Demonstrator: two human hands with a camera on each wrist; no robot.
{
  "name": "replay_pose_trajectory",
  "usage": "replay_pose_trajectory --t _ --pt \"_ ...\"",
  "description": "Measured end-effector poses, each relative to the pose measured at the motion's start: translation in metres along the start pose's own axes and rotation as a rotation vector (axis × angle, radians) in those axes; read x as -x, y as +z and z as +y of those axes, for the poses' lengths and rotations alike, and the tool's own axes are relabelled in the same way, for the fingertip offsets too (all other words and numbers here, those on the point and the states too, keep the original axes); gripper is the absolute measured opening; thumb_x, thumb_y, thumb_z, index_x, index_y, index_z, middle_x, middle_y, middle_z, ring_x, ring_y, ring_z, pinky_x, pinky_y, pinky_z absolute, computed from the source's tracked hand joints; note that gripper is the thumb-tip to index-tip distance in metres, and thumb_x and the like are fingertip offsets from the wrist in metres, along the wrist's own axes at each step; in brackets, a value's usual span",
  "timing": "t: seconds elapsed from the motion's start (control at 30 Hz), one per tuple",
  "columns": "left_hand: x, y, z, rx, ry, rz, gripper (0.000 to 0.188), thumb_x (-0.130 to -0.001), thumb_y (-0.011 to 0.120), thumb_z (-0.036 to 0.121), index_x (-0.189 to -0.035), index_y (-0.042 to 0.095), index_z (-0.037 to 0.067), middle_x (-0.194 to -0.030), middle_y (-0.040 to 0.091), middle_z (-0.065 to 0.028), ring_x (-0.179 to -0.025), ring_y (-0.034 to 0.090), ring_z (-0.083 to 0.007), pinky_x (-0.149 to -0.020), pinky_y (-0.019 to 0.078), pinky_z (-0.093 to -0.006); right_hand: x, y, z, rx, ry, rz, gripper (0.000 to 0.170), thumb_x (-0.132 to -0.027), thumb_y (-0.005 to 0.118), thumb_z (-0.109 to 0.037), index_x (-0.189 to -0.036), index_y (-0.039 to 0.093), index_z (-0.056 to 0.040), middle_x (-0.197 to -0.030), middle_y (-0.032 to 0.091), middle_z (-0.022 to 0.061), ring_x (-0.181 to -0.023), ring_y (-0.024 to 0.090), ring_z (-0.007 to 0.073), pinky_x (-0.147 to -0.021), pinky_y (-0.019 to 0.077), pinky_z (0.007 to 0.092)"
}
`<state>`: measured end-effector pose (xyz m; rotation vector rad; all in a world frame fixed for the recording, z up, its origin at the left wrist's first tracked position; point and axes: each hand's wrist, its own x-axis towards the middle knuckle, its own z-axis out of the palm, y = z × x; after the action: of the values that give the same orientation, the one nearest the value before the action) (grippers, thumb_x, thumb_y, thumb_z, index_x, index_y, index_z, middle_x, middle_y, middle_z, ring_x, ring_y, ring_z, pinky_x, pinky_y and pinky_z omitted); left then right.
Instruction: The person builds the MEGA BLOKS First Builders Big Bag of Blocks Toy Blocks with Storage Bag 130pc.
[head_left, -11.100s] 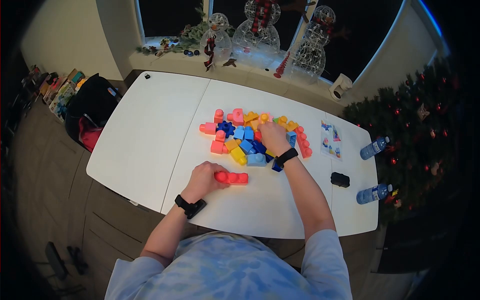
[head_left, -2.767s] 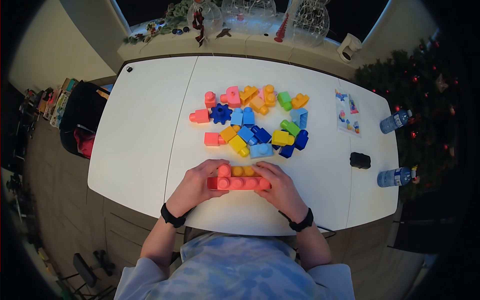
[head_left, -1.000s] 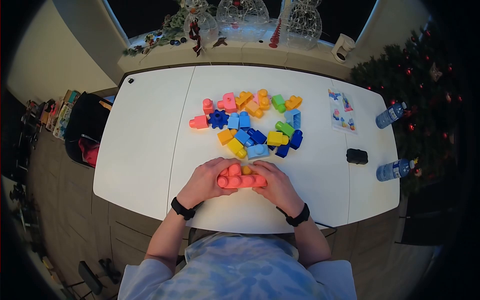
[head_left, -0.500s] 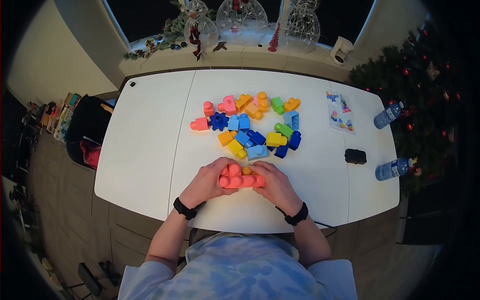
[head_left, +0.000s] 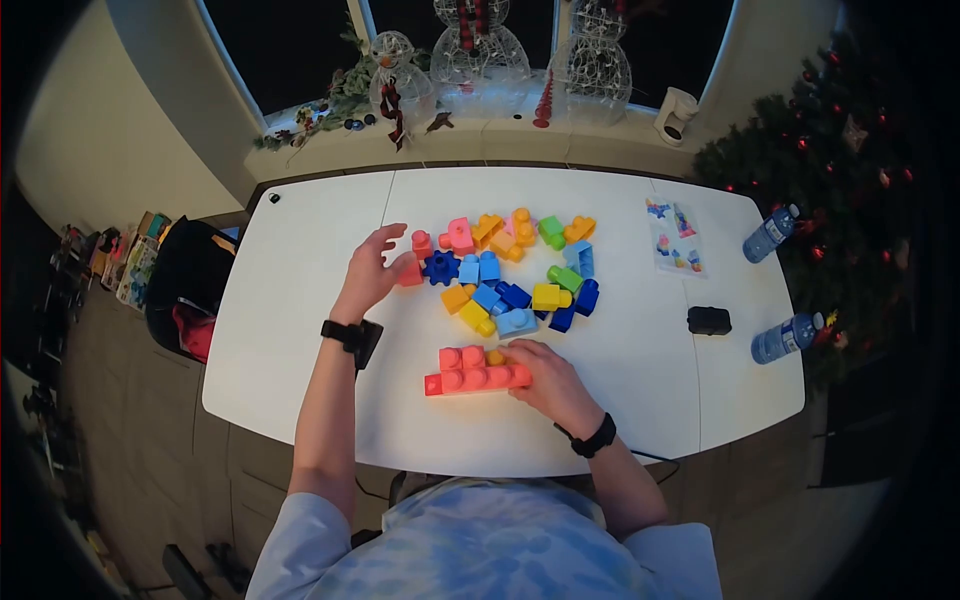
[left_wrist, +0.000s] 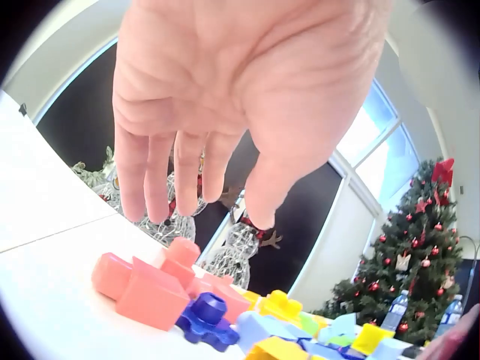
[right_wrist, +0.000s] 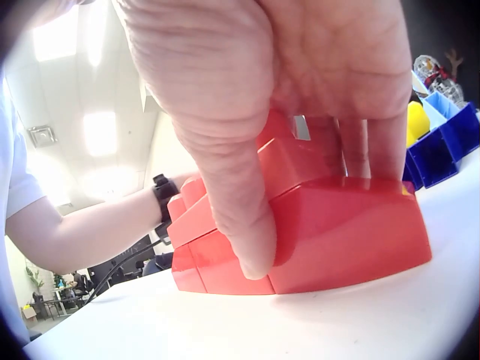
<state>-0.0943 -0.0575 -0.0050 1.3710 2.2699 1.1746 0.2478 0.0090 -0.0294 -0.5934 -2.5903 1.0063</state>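
My right hand grips the right end of a built row of toy building blocks on the table near me. The thumb presses its near side in the right wrist view. Red-pink bricks form the front; two pink ones and an orange block show along the back. My left hand reaches to the pile's left side, fingers extended and holding nothing. In the left wrist view it hovers above a pink block that lies beside a dark blue gear-shaped block.
Loose blocks in yellow, green, orange and blue are spread beyond the built row. A picture sheet, a black case and two water bottles stand or lie at the right of the white table.
Both hands held the built row half a second ago. Now my left hand has let go and moved forward and left to the pink block; my right hand keeps its hold.
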Motion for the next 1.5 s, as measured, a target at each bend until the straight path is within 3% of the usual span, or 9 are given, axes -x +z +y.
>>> replay_pose_trajectory --t 0.13,0.2,0.33,0.43,0.5,0.57,0.8,1.07,1.5 --pt "-0.035 0.025 -0.013 -0.193 0.099 0.042 0.049 -0.087 0.081 0.019 -0.132 0.065 0.006 -0.121 0.073 -0.0144 -0.114 0.069 -0.0310 -0.097 0.0557 -0.0401 0.000 0.001 0.001 -0.007 -0.015 0.008 0.058 -0.076 0.080 -0.004 -0.132 0.063 -0.0079 -0.133 0.063 0.0109 -0.125 0.060 0.0315 -0.103 0.0530 0.0412" --pt "-0.043 0.031 -0.014 -0.259 -0.033 -0.096 0.045 -0.085 0.081 0.017 -0.126 0.067 0.005 -0.115 0.075 -0.0145 -0.113 0.070 -0.0312 -0.097 0.0557 -0.0394 0.000 0.002 0.004 -0.013 -0.017 0.010 0.058 -0.076 0.080 -0.004 -0.132 0.063 -0.0079 -0.132 0.063 0.0108 -0.125 0.060 0.0315 -0.103 0.0528 0.0412" --pt "-0.042 0.032 -0.018 -0.101 -0.061 -0.038 0.037 -0.086 0.081 0.014 -0.120 0.069 0.005 -0.111 0.077 -0.0135 -0.109 0.072 -0.0298 -0.095 0.0563 -0.0380 0.001 0.003 0.004 -0.007 -0.012 0.003 0.060 -0.076 0.081 -0.006 -0.134 0.063 -0.0095 -0.136 0.062 0.0108 -0.126 0.059 0.0319 -0.104 0.0519 0.0413" --pt "-0.009 0.015 0.038 0.130 0.045 -0.013 0.034 -0.087 0.079 0.004 -0.120 0.069 0.003 -0.112 0.076 -0.0097 -0.106 0.074 -0.0245 -0.094 0.0584 -0.0357 0.001 0.002 0.004 -0.005 -0.019 0.010 0.056 -0.078 0.079 -0.006 -0.132 0.063 -0.0081 -0.134 0.063 0.0108 -0.126 0.059 0.0312 -0.103 0.0526 0.0414" --pt "0.032 0.015 0.087 0.321 0.137 -0.145 0.032 -0.087 0.079 0.004 -0.118 0.070 0.002 -0.110 0.077 -0.0084 -0.104 0.074 -0.0221 -0.094 0.0583 -0.0349 0.001 0.002 0.005 -0.003 -0.023 0.010 0.057 -0.078 0.079 -0.006 -0.133 0.063 -0.0081 -0.134 0.062 0.0108 -0.126 0.059 0.0311 -0.103 0.0528 0.0413" --pt "0.064 0.026 0.099 0.188 0.328 -0.197 0.032 -0.088 0.080 0.006 -0.118 0.070 0.002 -0.109 0.077 -0.0097 -0.101 0.074 -0.0231 -0.092 0.0592 -0.0353 0.001 0.003 0.007 0.014 -0.048 0.024 0.058 -0.076 0.079 -0.006 -0.132 0.063 -0.0073 -0.135 0.062 0.0109 -0.126 0.059 0.0312 -0.102 0.0531 0.0415" --pt "0.103 0.047 0.109 0.098 0.277 -0.250 0.039 -0.084 0.080 0.010 -0.122 0.072 0.007 -0.105 0.075 -0.0142 -0.089 0.073 -0.0310 -0.079 0.0586 -0.0363 -0.001 0.004 0.008 0.019 -0.032 0.013 0.060 -0.074 0.080 -0.004 -0.131 0.061 -0.0056 -0.133 0.064 0.0131 -0.126 0.060 0.0324 -0.100 0.0542 0.0424" --pt "0.107 0.056 0.098 0.005 0.293 -0.303 0.036 -0.088 0.079 0.015 -0.123 0.073 0.008 -0.094 0.075 -0.0140 -0.079 0.071 -0.0273 -0.075 0.0574 -0.0346 -0.004 -0.002 -0.003 0.032 0.088 -0.037 0.099 -0.075 0.081 -0.004 -0.160 0.029 -0.0096 -0.130 0.065 0.0178 -0.121 0.062 0.0362 -0.093 0.0574 0.0447" --pt "0.111 0.059 0.095 0.061 0.200 -0.349 0.030 -0.093 0.074 0.022 -0.118 0.074 0.007 -0.094 0.073 -0.0167 -0.078 0.067 -0.0343 -0.075 0.0552 -0.0408 -0.003 0.002 0.001 0.069 0.017 -0.007 0.094 -0.076 0.081 -0.006 -0.158 0.036 -0.0135 -0.127 0.066 0.0154 -0.121 0.063 0.0347 -0.092 0.0578 0.0443"
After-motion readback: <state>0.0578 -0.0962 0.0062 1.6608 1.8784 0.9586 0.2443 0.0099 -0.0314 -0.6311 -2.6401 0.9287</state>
